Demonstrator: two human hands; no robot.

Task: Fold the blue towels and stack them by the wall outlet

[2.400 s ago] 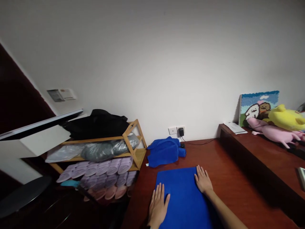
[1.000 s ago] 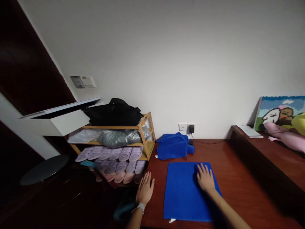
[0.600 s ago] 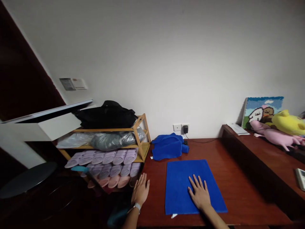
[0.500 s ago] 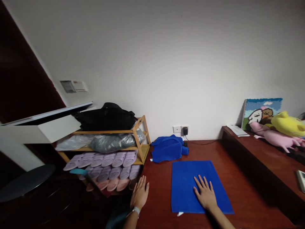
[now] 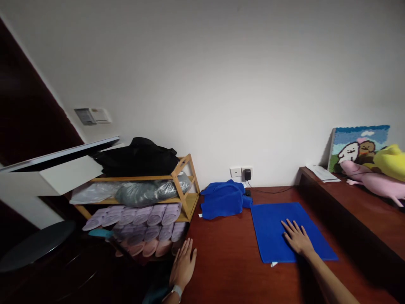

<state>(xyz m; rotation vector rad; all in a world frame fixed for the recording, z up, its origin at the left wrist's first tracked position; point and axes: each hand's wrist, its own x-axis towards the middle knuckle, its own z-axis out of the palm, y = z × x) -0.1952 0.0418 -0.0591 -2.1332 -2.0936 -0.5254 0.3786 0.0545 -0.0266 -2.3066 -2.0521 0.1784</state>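
A flat blue cloth lies spread on the reddish-brown wooden table, a small white tag sticking out at its near edge. My right hand rests on it, palm down, fingers spread. At the table's left edge is my left hand, flat with fingers stretched out and holding nothing; a pale band circles that wrist. Behind, against the wall, sits a crumpled heap of blue cloth, also with a white tag. The spread cloth's far left corner reaches close to this heap.
Left of the table, a wooden rack holds a black bag, plastic-wrapped items and several slippers. A black adapter is plugged into the wall. On the raised ledge at right are papers, a dog picture and plush toys.
My right hand and the spread blue cloth beneath it have moved right and away from me across the table. My left hand stays near the left edge.
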